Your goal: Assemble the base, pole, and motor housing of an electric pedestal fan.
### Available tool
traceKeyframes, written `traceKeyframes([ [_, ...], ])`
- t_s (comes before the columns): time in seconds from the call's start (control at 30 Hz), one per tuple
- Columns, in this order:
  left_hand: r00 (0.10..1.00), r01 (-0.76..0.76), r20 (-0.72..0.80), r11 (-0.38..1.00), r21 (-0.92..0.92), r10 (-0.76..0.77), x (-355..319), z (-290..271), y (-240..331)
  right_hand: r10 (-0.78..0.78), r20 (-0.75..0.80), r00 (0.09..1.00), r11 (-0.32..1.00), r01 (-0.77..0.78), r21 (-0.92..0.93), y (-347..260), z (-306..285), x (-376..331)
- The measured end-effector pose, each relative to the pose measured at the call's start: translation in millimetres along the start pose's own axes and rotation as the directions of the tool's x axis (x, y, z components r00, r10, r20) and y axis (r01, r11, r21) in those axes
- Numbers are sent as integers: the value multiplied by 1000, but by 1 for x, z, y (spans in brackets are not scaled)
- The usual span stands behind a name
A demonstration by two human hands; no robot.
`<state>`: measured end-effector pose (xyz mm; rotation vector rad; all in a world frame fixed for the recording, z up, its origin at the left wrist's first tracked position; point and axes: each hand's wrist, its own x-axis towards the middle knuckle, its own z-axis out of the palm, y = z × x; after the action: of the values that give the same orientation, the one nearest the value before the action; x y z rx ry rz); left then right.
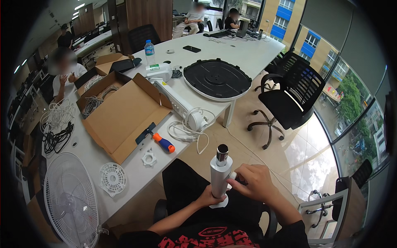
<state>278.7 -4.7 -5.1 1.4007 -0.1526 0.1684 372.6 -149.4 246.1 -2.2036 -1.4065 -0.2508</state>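
A silver-grey fan pole (219, 177) stands upright over my lap, with a chrome inner tube (222, 154) sticking out of its top. My left hand (206, 197) is wrapped around its lower part. At the pole's right side, my right hand (257, 182) pinches a small white knob (233, 175); the fingers partly hide it. Ahead on the table lie a screwdriver (163, 143) with an orange and blue handle, a dark flat piece (145, 133), a white ring nut (149, 159) and a white round slotted plastic part (113, 178).
A wire fan grille (71, 202) stands at the left. An opened cardboard box (128, 118) holds cables. Beyond are a white fan motor (159, 72), a long white part (177, 99) with a cord and a round black base (217, 79). A black chair (289, 93) stands right; people sit farther off.
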Motion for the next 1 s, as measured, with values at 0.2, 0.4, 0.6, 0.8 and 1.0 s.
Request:
traceKeyframes([
  [0.2,998,49,48,998,35,-51,3,-5,-12,141,90,986,988,-146,45,2,3,-1],
  [0.4,990,-53,137,997,52,45,5,-4,-13,225,4,974,819,-191,541,11,35,-22],
  [0.6,941,-218,297,963,161,163,13,-7,-5,126,234,964,646,-259,718,21,46,-42],
  [0.8,971,-206,-11,861,465,239,22,-15,-8,356,5,934,548,-213,809,23,28,-50],
  [1.0,961,12,-247,874,486,124,39,-23,-38,433,-267,861,640,-86,763,49,12,-63],
])
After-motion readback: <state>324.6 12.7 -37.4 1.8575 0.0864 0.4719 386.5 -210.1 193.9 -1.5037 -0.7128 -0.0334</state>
